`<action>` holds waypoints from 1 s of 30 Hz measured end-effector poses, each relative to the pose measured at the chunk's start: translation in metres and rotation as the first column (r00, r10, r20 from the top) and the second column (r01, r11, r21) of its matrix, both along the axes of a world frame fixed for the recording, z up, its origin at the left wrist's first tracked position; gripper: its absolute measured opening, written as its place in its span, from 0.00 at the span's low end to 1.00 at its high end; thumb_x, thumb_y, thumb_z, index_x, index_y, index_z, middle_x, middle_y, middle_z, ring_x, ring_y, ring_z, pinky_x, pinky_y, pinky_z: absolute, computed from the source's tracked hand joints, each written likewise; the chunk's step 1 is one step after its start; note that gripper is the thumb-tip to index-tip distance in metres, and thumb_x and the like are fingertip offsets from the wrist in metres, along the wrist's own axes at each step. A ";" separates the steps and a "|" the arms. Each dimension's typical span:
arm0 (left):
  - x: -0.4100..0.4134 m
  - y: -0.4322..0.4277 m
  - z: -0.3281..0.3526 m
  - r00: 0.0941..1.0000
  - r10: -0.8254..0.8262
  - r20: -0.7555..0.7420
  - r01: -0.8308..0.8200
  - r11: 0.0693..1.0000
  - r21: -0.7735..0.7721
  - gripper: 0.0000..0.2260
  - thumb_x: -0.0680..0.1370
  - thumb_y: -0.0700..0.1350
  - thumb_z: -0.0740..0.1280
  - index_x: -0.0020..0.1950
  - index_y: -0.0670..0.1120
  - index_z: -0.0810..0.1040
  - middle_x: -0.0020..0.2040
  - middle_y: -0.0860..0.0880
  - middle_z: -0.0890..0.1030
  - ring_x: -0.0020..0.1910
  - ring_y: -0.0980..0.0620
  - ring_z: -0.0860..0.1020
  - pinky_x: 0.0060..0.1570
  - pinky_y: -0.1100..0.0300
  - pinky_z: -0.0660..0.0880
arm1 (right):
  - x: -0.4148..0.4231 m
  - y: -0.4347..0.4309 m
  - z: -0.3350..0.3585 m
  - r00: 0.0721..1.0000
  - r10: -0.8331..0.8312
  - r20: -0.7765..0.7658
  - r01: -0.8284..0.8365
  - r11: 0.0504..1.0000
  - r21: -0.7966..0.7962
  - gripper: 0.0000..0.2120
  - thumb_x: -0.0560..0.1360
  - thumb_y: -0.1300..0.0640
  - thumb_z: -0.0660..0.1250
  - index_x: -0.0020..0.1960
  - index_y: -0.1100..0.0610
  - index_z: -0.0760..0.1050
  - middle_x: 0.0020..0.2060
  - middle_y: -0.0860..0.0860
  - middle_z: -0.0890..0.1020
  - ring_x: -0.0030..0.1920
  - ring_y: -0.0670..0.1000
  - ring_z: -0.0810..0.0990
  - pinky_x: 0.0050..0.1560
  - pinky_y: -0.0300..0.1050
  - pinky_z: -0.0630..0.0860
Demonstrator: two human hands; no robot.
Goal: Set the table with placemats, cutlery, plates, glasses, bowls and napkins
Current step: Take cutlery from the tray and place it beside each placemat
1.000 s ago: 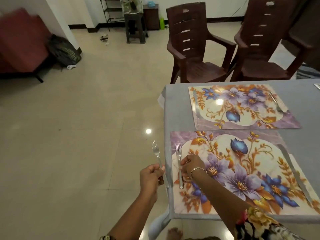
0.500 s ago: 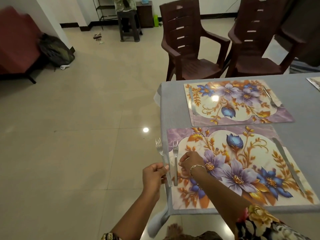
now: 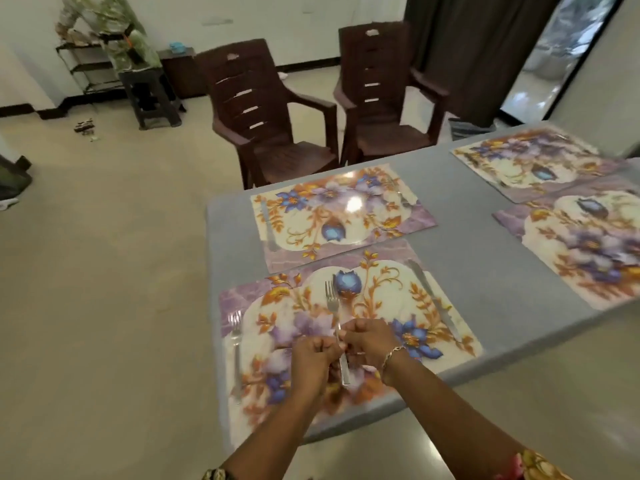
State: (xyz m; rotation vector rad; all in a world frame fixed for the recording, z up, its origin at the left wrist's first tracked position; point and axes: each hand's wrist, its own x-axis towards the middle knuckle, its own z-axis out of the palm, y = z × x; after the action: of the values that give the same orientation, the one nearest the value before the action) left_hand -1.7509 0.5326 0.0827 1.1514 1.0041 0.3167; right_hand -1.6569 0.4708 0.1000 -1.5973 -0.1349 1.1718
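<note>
Our left hand [image 3: 313,355] and right hand [image 3: 369,344] both pinch a fork [image 3: 332,303] over the near placemat [image 3: 381,289]; a second fork [image 3: 236,341] lies at its left edge.

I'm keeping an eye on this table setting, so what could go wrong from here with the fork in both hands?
1. Both the left hand and right hand pinch the held fork by its handle over the near placemat; it could slip in a handover.
2. The laid fork sits by the table edge, where a forearm might knock it off.
</note>
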 end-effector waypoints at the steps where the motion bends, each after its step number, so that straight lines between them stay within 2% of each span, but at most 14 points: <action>1: 0.015 -0.015 -0.001 0.999 -0.033 -0.013 0.034 0.999 0.019 0.14 0.74 0.29 0.66 0.29 0.41 0.77 0.26 0.45 0.79 0.25 0.49 0.76 0.26 0.62 0.73 | 0.014 -0.018 0.000 1.000 -0.030 0.002 0.030 1.000 -0.002 0.12 0.76 0.69 0.61 0.36 0.59 0.72 0.26 0.52 0.76 0.27 0.47 0.75 0.28 0.37 0.74; 4: 0.063 -0.072 0.002 0.987 -0.155 -0.028 0.156 0.988 0.008 0.10 0.75 0.32 0.66 0.34 0.39 0.78 0.33 0.38 0.80 0.32 0.45 0.78 0.32 0.58 0.74 | 0.060 -0.081 -0.001 0.996 -0.089 0.025 0.090 0.996 -0.022 0.13 0.75 0.70 0.62 0.34 0.58 0.71 0.24 0.51 0.76 0.24 0.45 0.76 0.28 0.37 0.75; 6: 0.094 -0.113 0.003 0.975 -0.220 -0.006 0.220 0.975 -0.017 0.10 0.75 0.34 0.66 0.34 0.41 0.77 0.29 0.42 0.78 0.27 0.50 0.76 0.26 0.63 0.72 | 0.092 -0.126 -0.001 0.991 -0.124 0.041 0.125 0.992 -0.022 0.12 0.74 0.68 0.63 0.34 0.58 0.71 0.25 0.51 0.77 0.27 0.46 0.76 0.32 0.39 0.76; 7: 0.109 -0.132 0.004 0.968 -0.252 -0.008 0.252 0.968 -0.014 0.10 0.76 0.34 0.66 0.34 0.41 0.76 0.26 0.46 0.76 0.23 0.55 0.74 0.23 0.65 0.69 | 0.109 -0.148 -0.001 0.988 -0.147 0.057 0.148 0.989 -0.026 0.11 0.74 0.67 0.65 0.34 0.58 0.71 0.26 0.51 0.77 0.27 0.46 0.76 0.32 0.38 0.75; 9: 0.138 -0.169 0.008 0.949 -0.316 -0.009 0.315 0.949 -0.015 0.09 0.76 0.34 0.66 0.36 0.40 0.76 0.24 0.49 0.75 0.20 0.57 0.71 0.21 0.67 0.67 | 0.139 -0.191 -0.001 0.973 -0.216 0.086 0.220 0.975 -0.044 0.11 0.74 0.66 0.66 0.34 0.58 0.70 0.28 0.53 0.77 0.24 0.44 0.76 0.29 0.37 0.75; 13: 0.189 -0.231 0.015 0.915 -0.403 -0.002 0.403 0.915 -0.029 0.06 0.77 0.37 0.66 0.39 0.39 0.76 0.28 0.48 0.77 0.22 0.57 0.72 0.24 0.65 0.66 | 0.191 -0.269 0.006 0.941 -0.308 0.139 0.320 0.945 -0.075 0.13 0.77 0.66 0.62 0.35 0.57 0.67 0.28 0.53 0.73 0.18 0.40 0.71 0.23 0.34 0.72; 17: 0.239 -0.267 0.019 0.888 -0.460 -0.008 0.460 0.888 0.007 0.06 0.77 0.37 0.66 0.39 0.39 0.76 0.28 0.48 0.78 0.22 0.57 0.71 0.24 0.65 0.66 | 0.237 -0.324 0.008 0.901 -0.393 0.183 0.415 0.904 -0.103 0.13 0.77 0.66 0.62 0.34 0.58 0.71 0.23 0.50 0.77 0.20 0.41 0.76 0.23 0.34 0.72; 20: 0.277 -0.278 0.019 0.901 -0.433 -0.005 0.433 0.901 0.033 0.06 0.76 0.35 0.66 0.39 0.39 0.76 0.30 0.45 0.77 0.23 0.55 0.71 0.22 0.66 0.65 | 0.272 -0.344 0.008 0.897 -0.393 0.202 0.421 0.898 -0.124 0.13 0.77 0.65 0.61 0.35 0.58 0.71 0.26 0.52 0.77 0.21 0.42 0.75 0.25 0.35 0.73; 23: 0.312 -0.280 0.014 0.931 -0.365 -0.019 0.365 0.930 0.033 0.06 0.76 0.34 0.65 0.40 0.39 0.77 0.32 0.44 0.76 0.27 0.52 0.71 0.24 0.64 0.65 | 0.307 -0.347 0.007 0.909 -0.349 0.226 0.386 0.912 -0.143 0.13 0.77 0.67 0.60 0.35 0.58 0.69 0.30 0.53 0.75 0.27 0.46 0.76 0.25 0.36 0.73; 25: 0.334 -0.276 0.007 0.949 -0.313 -0.030 0.315 0.948 0.055 0.06 0.76 0.35 0.65 0.40 0.39 0.78 0.33 0.44 0.77 0.29 0.51 0.71 0.27 0.63 0.67 | 0.332 -0.342 0.005 0.922 -0.288 0.257 0.337 0.926 -0.170 0.14 0.76 0.70 0.60 0.34 0.58 0.67 0.31 0.54 0.73 0.31 0.49 0.74 0.24 0.36 0.72; 30: 0.384 -0.259 -0.008 0.981 -0.180 -0.068 0.189 0.970 0.151 0.05 0.77 0.38 0.65 0.44 0.40 0.79 0.35 0.46 0.79 0.31 0.52 0.73 0.27 0.65 0.68 | 0.396 -0.319 0.000 0.954 -0.070 0.292 0.158 0.943 -0.291 0.15 0.75 0.73 0.57 0.34 0.59 0.69 0.31 0.54 0.74 0.31 0.48 0.74 0.24 0.35 0.74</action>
State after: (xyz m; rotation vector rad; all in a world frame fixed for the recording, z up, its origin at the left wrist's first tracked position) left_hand -1.3671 0.2739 0.0744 1.3931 0.9227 0.2197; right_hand -1.2612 0.1519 0.1000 -2.0202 -0.0367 0.9033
